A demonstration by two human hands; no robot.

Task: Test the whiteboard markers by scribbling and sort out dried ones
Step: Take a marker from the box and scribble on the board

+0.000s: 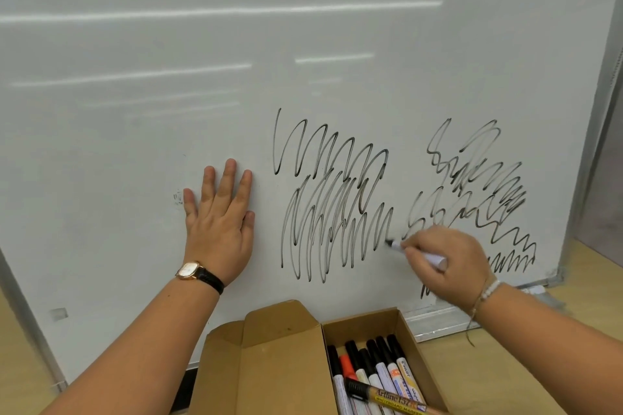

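Note:
A large whiteboard [168, 104] fills the view, with black scribbles [333, 202] in its lower right part. My right hand [451, 256] grips an uncapped white-barrelled marker [435, 259], its black tip touching the board at the end of the middle scribble. My left hand [219, 229], with a watch on the wrist, lies flat on the board with fingers spread, left of the scribbles. Below, an open cardboard box [367, 322] holds several capped markers [374, 371], most black-capped and one red. A gold-barrelled marker [391, 396] lies across them.
The box's flap [269, 364] lies open to the left, over the board's lower edge. The board's metal frame [438, 323] rests on a wooden surface [505, 374]. The frame's right edge [600, 131] runs up the right side.

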